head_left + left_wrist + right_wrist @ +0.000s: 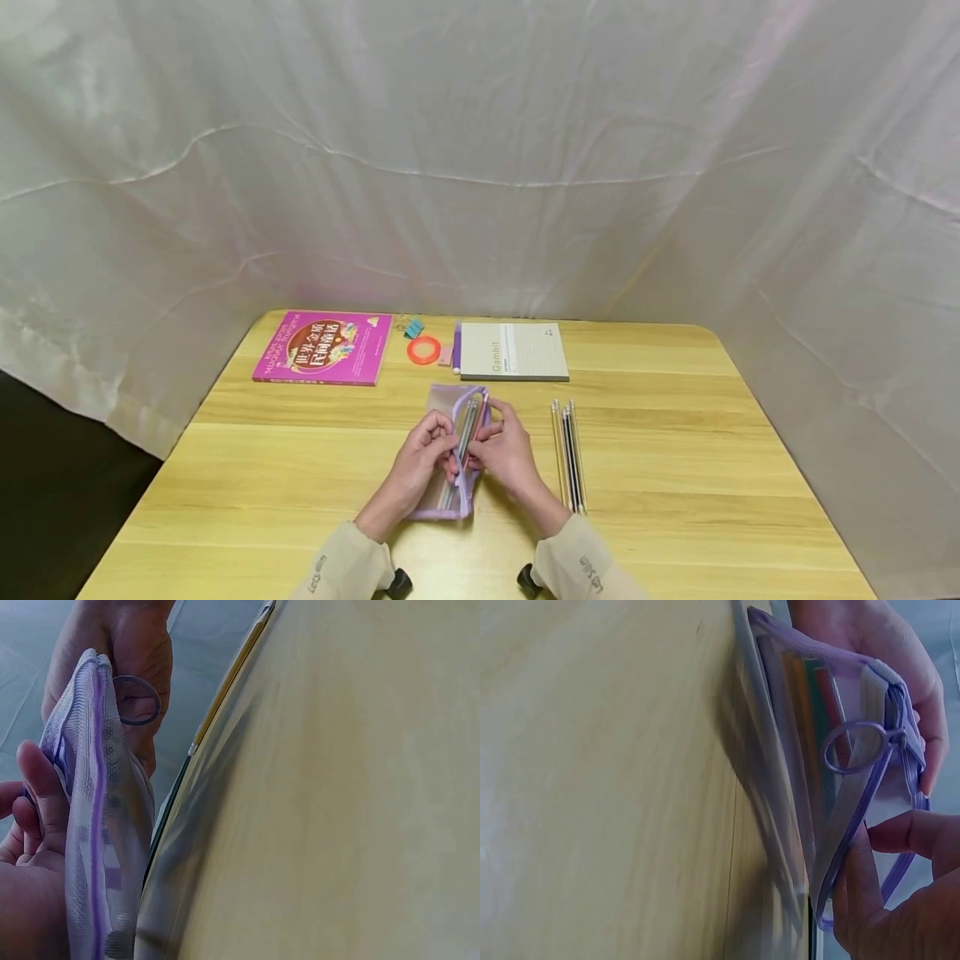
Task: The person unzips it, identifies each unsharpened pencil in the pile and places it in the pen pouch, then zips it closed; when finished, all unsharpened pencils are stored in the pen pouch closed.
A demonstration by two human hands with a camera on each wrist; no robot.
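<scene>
- Pencil pouch [453,454] of purple mesh lies mid-desk [675,517], long axis running away from the person, pencils inside.
- Its opened edge is pinched by the left hand [418,467] and right hand [507,454], one per side, equally near.
- Loose pencils [570,454] lie parallel, just right.
- "Gambit" is read on the notebook [514,351].
</scene>
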